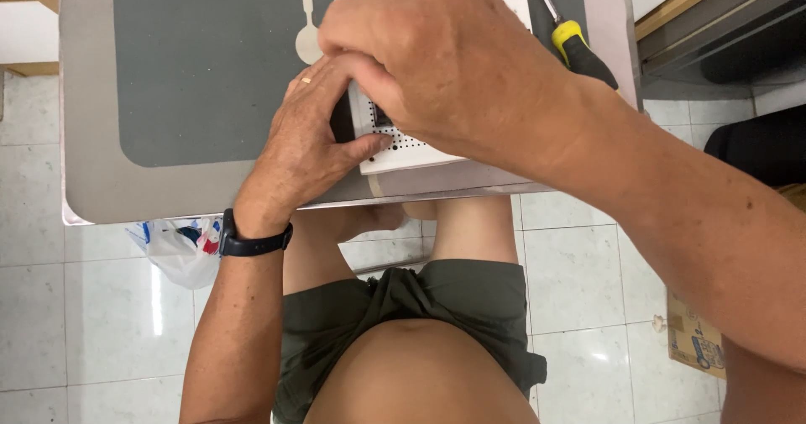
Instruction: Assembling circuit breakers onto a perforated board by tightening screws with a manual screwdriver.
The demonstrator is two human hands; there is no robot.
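Observation:
A white plastic device [403, 151] with a patch of small vent holes lies near the front edge of the grey table [101, 180]. My left hand [311, 143], with a ring and a black wrist band, grips its left side, thumb pressed on the top face. My right hand [445, 59] covers most of the device from above, fingers curled down onto it. What lies under the right palm is hidden.
A screwdriver [579, 46] with a yellow and black handle lies on the table at the right. A dark mat [210, 63] covers the tabletop. A plastic bag [180, 248] sits on the tiled floor at left, a cardboard box [693, 336] at right.

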